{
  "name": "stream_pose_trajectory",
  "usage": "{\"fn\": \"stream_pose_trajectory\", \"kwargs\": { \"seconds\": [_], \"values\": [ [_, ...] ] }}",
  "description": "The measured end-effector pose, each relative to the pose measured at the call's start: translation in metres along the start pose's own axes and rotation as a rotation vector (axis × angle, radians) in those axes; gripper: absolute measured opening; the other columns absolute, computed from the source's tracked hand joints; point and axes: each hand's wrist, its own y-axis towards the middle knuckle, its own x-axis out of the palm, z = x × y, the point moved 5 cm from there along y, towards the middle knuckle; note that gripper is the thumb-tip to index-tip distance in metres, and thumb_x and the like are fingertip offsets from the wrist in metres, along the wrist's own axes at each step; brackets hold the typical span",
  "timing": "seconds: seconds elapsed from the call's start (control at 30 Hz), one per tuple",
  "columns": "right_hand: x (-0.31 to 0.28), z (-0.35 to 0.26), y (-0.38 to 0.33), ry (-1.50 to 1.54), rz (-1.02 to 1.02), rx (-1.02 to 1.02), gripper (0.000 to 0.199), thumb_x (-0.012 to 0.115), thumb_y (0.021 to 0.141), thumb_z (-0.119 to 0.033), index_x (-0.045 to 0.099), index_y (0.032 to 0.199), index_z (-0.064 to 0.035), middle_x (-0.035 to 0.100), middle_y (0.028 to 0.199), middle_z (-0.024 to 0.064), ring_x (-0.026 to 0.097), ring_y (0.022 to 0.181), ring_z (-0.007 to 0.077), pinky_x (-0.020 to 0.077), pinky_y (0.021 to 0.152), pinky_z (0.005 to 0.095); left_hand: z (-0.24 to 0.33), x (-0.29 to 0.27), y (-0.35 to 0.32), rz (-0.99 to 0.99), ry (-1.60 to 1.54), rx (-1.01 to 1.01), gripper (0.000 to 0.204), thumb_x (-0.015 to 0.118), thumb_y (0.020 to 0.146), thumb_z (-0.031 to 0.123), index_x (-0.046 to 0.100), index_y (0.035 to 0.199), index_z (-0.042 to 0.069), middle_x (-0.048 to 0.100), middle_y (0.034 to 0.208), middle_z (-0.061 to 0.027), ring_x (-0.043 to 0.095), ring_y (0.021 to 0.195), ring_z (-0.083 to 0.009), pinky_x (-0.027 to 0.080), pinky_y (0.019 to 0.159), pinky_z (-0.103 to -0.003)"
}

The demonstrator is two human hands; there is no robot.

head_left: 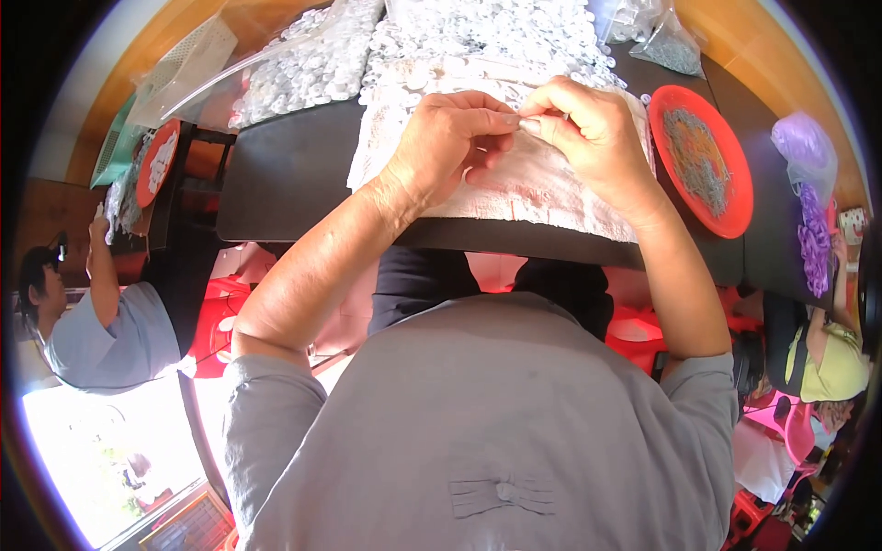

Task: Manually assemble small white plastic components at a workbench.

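Above a pale pinkish towel (542, 197), my two hands meet with their fingertips nearly touching. My left hand (459, 138) is closed in a pinch, thumb against the fingers. Opposite it, my right hand (588, 129) pinches too, its thumb and forefinger pressed together. Whatever lies between the fingertips is too small to make out. Just beyond the towel spreads a big heap of small, clear whitish round pieces (487, 32). To the right of my right hand lies a red plate (746, 197) holding many thin grey metal bits (698, 165) and some orange ones.
The dark table (285, 165) runs under everything. Clear bags (671, 46) stand at the back right, and purple bundles (813, 239) hang farther right. At left, a person in a grey-blue shirt (115, 335) works beside another red plate (152, 179). Another person in yellow (834, 367) sits at right.
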Motion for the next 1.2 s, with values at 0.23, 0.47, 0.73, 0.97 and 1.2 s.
{"fn": "stream_pose_trajectory", "kwargs": {
  "seconds": [0.23, 0.47, 0.73, 0.97, 1.2],
  "values": [
    [0.013, 0.009, 0.009, 0.15, -0.032, 0.086, 0.005, 0.061, 0.086, -0.001, 0.059, 0.089, 0.0023, 0.06, 0.076, 0.0002, 0.052, 0.07, 0.0069, 0.0435, 0.063, 0.0223, -0.002, -0.011, -0.004, -0.01, -0.109, -0.018, 0.017, 0.059, 0.089, 0.014, 0.059, 0.091, -0.003, 0.058, 0.074, -0.0077, 0.05, 0.056, -0.0133, 0.035, 0.042, -0.026],
    [0.019, 0.006, 0.026, 0.151, -0.036, 0.144, 0.003, 0.061, 0.088, -0.003, 0.06, 0.089, -0.0006, 0.058, 0.076, -0.0035, 0.048, 0.069, 0.0017, 0.0381, 0.059, 0.0184, 0.013, -0.024, -0.009, 0.011, -0.154, 0.018, 0.018, 0.058, 0.087, 0.015, 0.059, 0.088, -0.003, 0.057, 0.074, -0.0076, 0.049, 0.056, -0.0117, 0.033, 0.042, -0.023],
    [0.017, 0.028, 0.025, 0.374, 0.135, 0.264, 0.004, 0.06, 0.089, -0.005, 0.063, 0.092, -0.005, 0.06, 0.075, -0.0034, 0.053, 0.067, 0.0039, 0.037, 0.057, 0.0183, 0.022, -0.03, -0.002, 0.198, 0.986, 0.709, 0.004, 0.066, 0.076, 0.009, 0.068, 0.079, 0.006, 0.062, 0.079, -0.0091, 0.062, 0.068, -0.0235, 0.051, 0.061, -0.035],
    [0.004, 0.036, 0.021, 0.41, 0.222, 0.303, 0.006, 0.062, 0.088, -0.008, 0.064, 0.092, -0.0047, 0.061, 0.075, -0.0024, 0.053, 0.067, 0.0039, 0.0361, 0.057, 0.0187, 0.003, 0.011, 0.022, -0.102, 1.539, 0.897, 0.008, 0.064, 0.076, 0.008, 0.057, 0.078, 0.006, 0.058, 0.081, -0.0112, 0.06, 0.074, -0.0312, 0.049, 0.063, -0.04],
    [-0.003, 0.037, 0.02, 0.404, 0.219, 0.333, 0.004, 0.062, 0.088, -0.008, 0.064, 0.09, -0.0052, 0.058, 0.073, -0.0029, 0.051, 0.065, 0.004, 0.0355, 0.057, 0.0185, 0.02, -0.004, 0.025, -0.01, 0.824, 0.486, 0.009, 0.065, 0.084, 0.008, 0.063, 0.088, 0.0, 0.059, 0.073, -0.0023, 0.057, 0.063, -0.0146, 0.045, 0.052, -0.03]
  ]
}}
